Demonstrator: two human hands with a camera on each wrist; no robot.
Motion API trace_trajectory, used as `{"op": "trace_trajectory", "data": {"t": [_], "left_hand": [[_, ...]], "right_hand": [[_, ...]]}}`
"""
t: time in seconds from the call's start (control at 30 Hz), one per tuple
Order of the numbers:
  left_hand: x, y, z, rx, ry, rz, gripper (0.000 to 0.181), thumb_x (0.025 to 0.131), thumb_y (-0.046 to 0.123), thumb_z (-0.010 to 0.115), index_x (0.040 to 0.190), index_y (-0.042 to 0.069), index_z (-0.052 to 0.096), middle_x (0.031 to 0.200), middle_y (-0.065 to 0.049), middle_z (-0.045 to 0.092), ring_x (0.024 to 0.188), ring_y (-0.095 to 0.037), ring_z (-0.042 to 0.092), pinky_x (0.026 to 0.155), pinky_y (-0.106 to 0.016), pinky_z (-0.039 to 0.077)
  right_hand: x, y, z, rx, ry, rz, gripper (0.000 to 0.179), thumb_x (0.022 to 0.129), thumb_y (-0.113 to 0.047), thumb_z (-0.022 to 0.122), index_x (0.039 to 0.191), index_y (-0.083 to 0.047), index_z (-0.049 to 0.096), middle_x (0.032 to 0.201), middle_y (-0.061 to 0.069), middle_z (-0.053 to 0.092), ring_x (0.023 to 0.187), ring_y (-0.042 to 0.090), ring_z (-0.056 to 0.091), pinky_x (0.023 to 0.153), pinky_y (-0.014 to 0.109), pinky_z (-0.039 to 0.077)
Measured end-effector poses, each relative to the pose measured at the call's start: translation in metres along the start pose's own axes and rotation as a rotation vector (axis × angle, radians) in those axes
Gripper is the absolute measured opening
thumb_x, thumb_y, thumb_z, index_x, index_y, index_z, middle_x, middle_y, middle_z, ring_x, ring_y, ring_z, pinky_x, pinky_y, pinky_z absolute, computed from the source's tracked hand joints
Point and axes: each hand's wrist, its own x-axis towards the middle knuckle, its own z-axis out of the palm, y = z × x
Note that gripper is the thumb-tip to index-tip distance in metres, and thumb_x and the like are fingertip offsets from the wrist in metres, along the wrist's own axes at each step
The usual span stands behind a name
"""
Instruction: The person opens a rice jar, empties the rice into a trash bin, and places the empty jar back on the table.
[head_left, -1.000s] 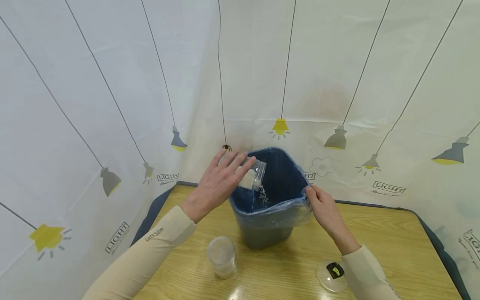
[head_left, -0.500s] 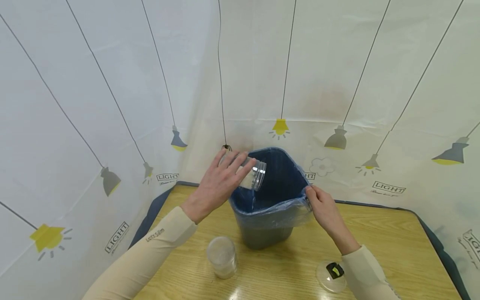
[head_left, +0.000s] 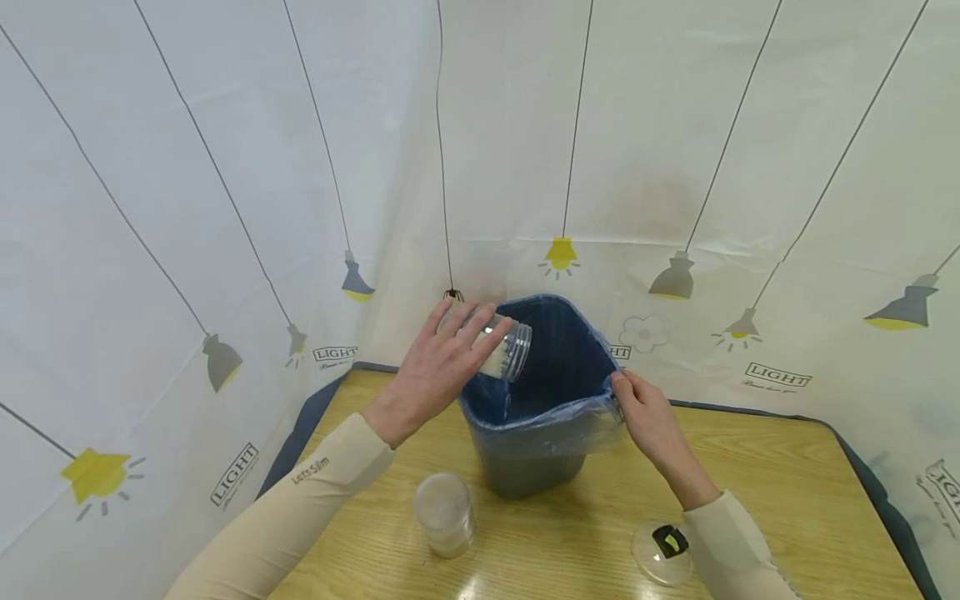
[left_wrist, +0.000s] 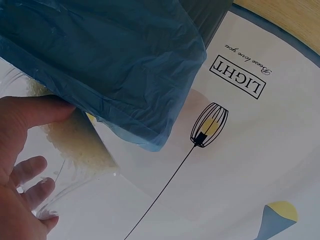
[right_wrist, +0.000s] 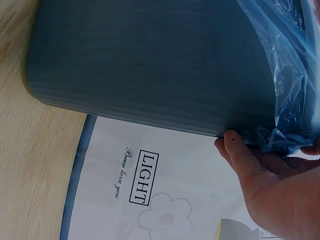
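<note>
My left hand [head_left: 438,358] grips a clear jar [head_left: 513,350] from above, lying nearly on its side with its uncovered mouth over the bin. Pale, rice-like grains [left_wrist: 80,142] show inside it in the left wrist view, and the thumb presses its near side. The grey bin [head_left: 528,471] stands upright on the table, lined with a blue plastic bag [head_left: 566,417] folded over its rim. At the bin's right corner, my right hand [head_left: 652,421] holds the rim and the bag's edge; the right wrist view shows bunched plastic [right_wrist: 280,140] between thumb and fingers.
A second clear jar [head_left: 444,515] stands on the wooden table [head_left: 787,475] in front of the bin. A round clear lid [head_left: 662,554] with a black patch lies near my right sleeve. White lamp-printed sheeting [head_left: 510,150] rises behind and to the left.
A second ago white grains were falling from the jar's mouth into the bin; now none are seen falling. The jar's mouth has turned slightly, and both hands stay almost in place.
</note>
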Motion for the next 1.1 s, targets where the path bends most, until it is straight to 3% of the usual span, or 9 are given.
{"op": "trace_trajectory", "data": {"t": [0.2,0.4,0.57,1.1], "left_hand": [[-0.0009,0.0008,0.0006,0.036,-0.036,-0.001,0.075,0.091,0.005,0.077,0.157,0.015,0.044,0.154,-0.015,0.047,0.141,-0.035,0.04,0.122,-0.056,0.023],[-0.0005,0.0006,0.0007,0.042,-0.037,0.002,0.076,0.09,0.006,0.078,0.157,0.015,0.044,0.154,-0.015,0.047,0.141,-0.036,0.04,0.121,-0.057,0.026],[-0.0009,0.0011,0.0006,0.036,-0.048,0.004,0.077,0.089,0.006,0.078,0.157,0.015,0.043,0.155,-0.016,0.046,0.142,-0.036,0.039,0.123,-0.056,0.021],[-0.0001,0.002,0.0017,0.047,-0.016,0.016,0.078,0.087,0.002,0.078,0.156,0.014,0.044,0.153,-0.016,0.047,0.14,-0.037,0.041,0.123,-0.055,0.021]], "right_hand": [[-0.0015,-0.0017,0.0,0.024,0.006,-0.007,0.039,0.113,-0.03,0.039,0.085,-0.006,0.048,0.07,0.003,0.037,0.062,0.019,0.036,0.059,0.032,0.032],[-0.0017,-0.0031,-0.0004,0.013,0.002,-0.014,0.04,0.113,-0.031,0.038,0.085,-0.005,0.048,0.071,0.003,0.037,0.062,0.019,0.037,0.06,0.032,0.032],[-0.0012,-0.0034,-0.0006,-0.001,0.003,-0.008,0.039,0.113,-0.031,0.038,0.086,-0.005,0.048,0.071,0.003,0.037,0.061,0.018,0.036,0.06,0.032,0.032],[-0.0017,-0.004,-0.0022,0.0,-0.015,0.005,0.04,0.114,-0.033,0.037,0.089,-0.004,0.05,0.074,0.004,0.037,0.068,0.021,0.039,0.064,0.035,0.034]]}}
